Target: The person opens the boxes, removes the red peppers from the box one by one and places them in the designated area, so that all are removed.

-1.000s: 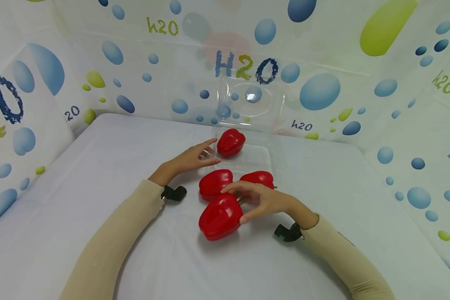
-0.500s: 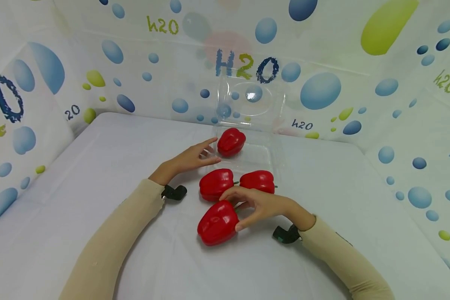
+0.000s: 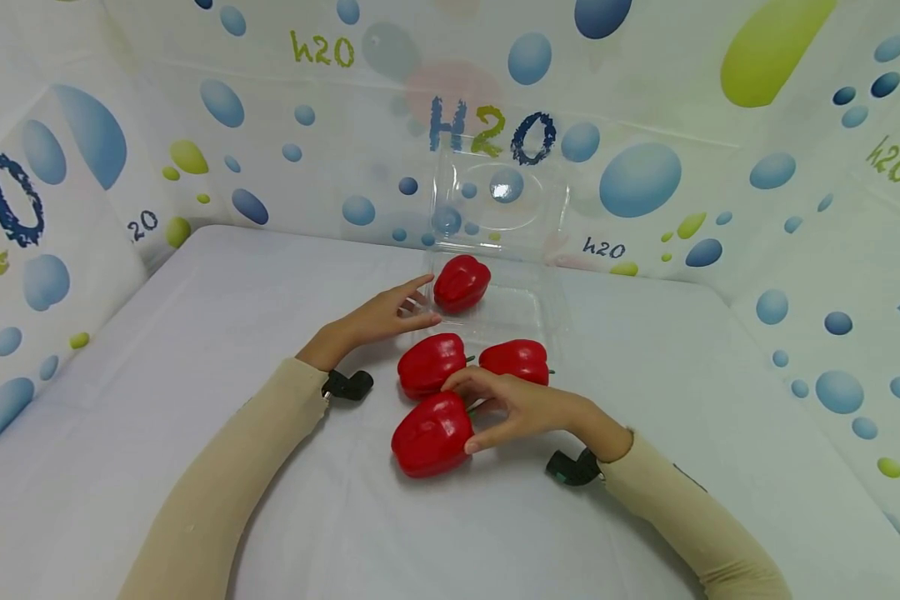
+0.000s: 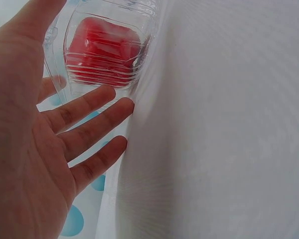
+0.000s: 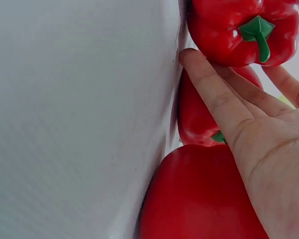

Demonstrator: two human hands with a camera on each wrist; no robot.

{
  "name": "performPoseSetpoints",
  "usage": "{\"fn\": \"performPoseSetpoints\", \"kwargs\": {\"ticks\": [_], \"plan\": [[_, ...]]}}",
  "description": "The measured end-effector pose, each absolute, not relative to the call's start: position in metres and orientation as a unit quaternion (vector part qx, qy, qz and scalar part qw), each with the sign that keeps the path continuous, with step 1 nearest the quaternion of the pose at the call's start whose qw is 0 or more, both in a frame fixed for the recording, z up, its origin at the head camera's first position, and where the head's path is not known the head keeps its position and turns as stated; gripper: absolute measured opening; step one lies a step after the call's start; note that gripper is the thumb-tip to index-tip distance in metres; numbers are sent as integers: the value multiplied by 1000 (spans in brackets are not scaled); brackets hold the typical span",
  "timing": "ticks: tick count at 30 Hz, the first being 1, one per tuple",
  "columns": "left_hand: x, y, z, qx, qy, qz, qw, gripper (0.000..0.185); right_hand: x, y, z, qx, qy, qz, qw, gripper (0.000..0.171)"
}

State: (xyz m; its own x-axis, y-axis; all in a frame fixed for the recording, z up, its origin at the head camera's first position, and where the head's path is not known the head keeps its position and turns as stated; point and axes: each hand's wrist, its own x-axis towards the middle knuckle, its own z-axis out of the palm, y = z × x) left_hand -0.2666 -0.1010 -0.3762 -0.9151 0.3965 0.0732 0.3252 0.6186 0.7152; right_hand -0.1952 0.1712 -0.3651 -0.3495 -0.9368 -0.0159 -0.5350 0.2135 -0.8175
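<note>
The right hand (image 3: 525,407) curled its grip round the nearest red pepper (image 3: 431,434) on the white counter (image 3: 195,333); two more peppers (image 3: 430,364) (touching) lay just beyond. Farther off, the left hand (image 3: 378,319), fingers straight, touched the clear container (image 3: 528,304) holding a fourth pepper (image 3: 461,283)

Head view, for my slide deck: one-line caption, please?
Right hand grips the nearest red pepper; left hand touches the clear container.

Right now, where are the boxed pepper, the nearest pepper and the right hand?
boxed pepper (image 3: 461,283): head view, middle of its red skin.
nearest pepper (image 3: 429,435): head view, middle of its body.
right hand (image 3: 525,404): head view, back of the hand.
</note>
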Motion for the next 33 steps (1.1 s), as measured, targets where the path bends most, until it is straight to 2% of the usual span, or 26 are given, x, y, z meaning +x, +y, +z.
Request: {"fn": "performPoseSetpoints", "kwargs": {"ticks": [14, 33], "plan": [[-267, -102, -377, 203, 899, 385, 43, 84, -193, 175, -362, -511, 745, -356, 238, 67], [-266, -102, -377, 197, 901, 383, 41, 84, -189, 173, -358, -507, 761, -329, 236, 71]]}}
